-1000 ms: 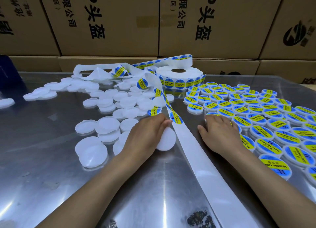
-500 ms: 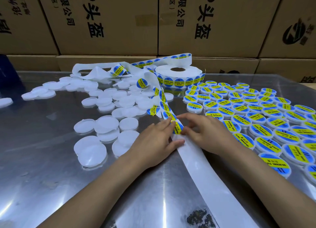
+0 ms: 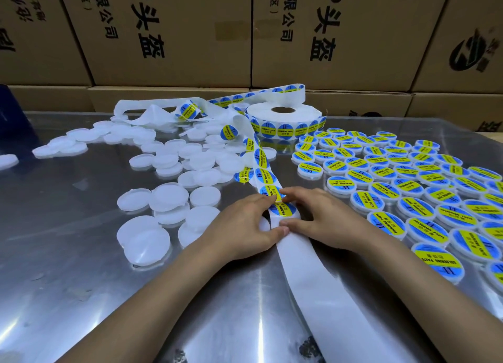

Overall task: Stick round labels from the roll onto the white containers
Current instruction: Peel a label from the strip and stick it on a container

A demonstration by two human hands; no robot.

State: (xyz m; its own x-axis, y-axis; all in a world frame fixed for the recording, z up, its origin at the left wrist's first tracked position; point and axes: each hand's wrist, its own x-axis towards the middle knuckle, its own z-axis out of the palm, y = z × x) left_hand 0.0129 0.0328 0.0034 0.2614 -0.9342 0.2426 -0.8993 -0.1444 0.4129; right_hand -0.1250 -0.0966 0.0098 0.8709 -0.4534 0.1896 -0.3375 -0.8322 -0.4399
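A roll of round blue-and-yellow labels (image 3: pixel 283 121) stands at the back of the metal table. Its strip (image 3: pixel 261 161) runs forward to my hands. My left hand (image 3: pixel 242 226) curls over a white container (image 3: pixel 263 224), mostly hidden beneath it and the strip. My right hand (image 3: pixel 324 218) meets it from the right, index fingertip and thumb pinching a round label (image 3: pixel 283 209) on the strip. Bare white backing (image 3: pixel 313 283) trails toward me. Unlabelled white containers (image 3: pixel 168 196) lie to the left, labelled containers (image 3: pixel 416 207) to the right.
Brown cardboard boxes (image 3: pixel 168 36) wall off the table's far side. Loose spent backing (image 3: pixel 152 112) is heaped behind the white containers. A dark blue object (image 3: pixel 11 112) stands at the far left edge. Bare reflective metal table (image 3: pixel 81 294) lies in front of my forearms.
My left hand carried a white container right, under the strip. My right hand left the labelled containers, came to the strip and took hold of a label there.
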